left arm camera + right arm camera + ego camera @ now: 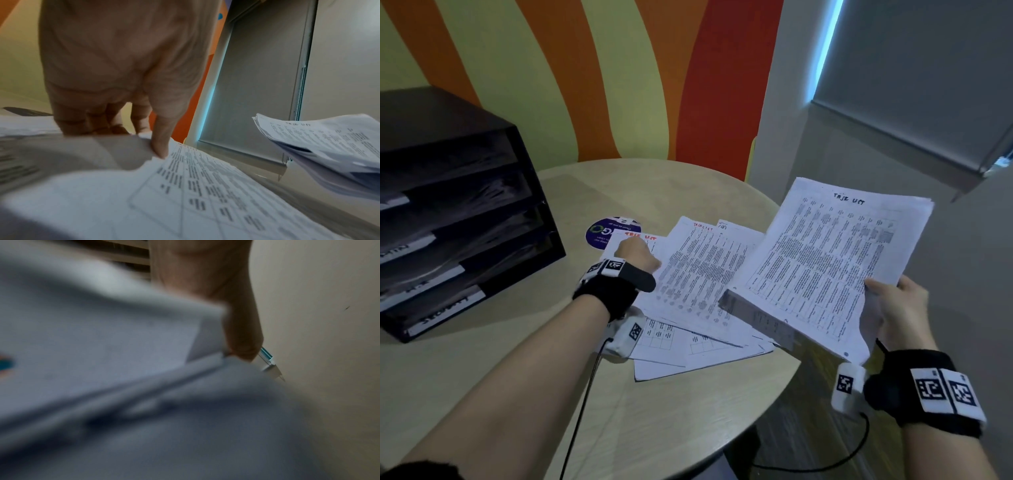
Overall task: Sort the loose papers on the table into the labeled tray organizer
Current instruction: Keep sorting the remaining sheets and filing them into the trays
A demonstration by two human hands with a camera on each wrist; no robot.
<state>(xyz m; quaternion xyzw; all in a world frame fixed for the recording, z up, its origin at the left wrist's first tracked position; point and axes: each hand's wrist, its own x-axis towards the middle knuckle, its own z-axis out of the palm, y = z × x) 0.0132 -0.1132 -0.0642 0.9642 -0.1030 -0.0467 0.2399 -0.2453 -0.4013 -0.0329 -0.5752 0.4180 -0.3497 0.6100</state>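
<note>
Head view: right hand grips a stack of papers by its near right corner, thumb on top, holding it up over the table's right edge.
Stack heading: handwritten title at the far end, so the long axis runs away from the person, leaning slightly right; the near-left corner sags down toward the table.
Left hand: left hand sits on the loose papers spread mid-table, its fingers hidden by the wristband from above.
Loose sheets: fanned and overlapping, red titles at their far ends, long axes pointing away and a little right; lower sheets poke out toward the near edge.
Tray organizer: black tray organizer stands at the table's left, white label strips on its shelf fronts, well apart from the sheets.
Sticker: a round purple sticker peeks out from under the far-left sheet.
Left wrist view: fingers curl down, and one fingertip with the others seems to pinch up a sheet's corner, though blur makes this hard to confirm; the raised stack floats off to the right.
Right wrist view: mostly blurred paper, with one finger wrapped on the stack's edge, underside only.
</note>
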